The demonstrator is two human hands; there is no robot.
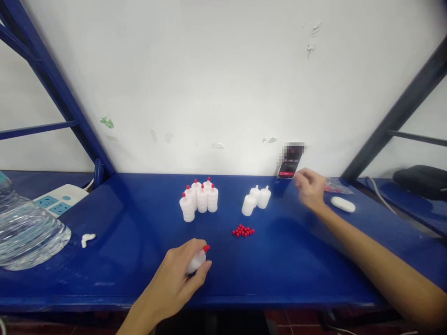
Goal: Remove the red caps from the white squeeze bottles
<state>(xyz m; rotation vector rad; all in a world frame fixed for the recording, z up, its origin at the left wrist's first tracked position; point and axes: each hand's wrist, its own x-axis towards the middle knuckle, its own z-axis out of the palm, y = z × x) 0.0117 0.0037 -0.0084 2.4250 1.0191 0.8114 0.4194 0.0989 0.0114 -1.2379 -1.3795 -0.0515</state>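
Near the surface's (279, 265) front edge, your left hand (176, 274) grips a tilted red-capped bottle (196, 263); capping looks finished, and placing it calls for righting. Your right hand (310, 188) curls loosely, contents unclear.

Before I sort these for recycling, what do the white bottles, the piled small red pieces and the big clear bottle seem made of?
White bottles: probably plastic, softly matte, judging by the even, milky surface.
Small red pieces: perhaps plastic, going by their uniform colour; too small to judge finish.
Big clear bottle: likely plastic, glossy; see-through, ridged wall.
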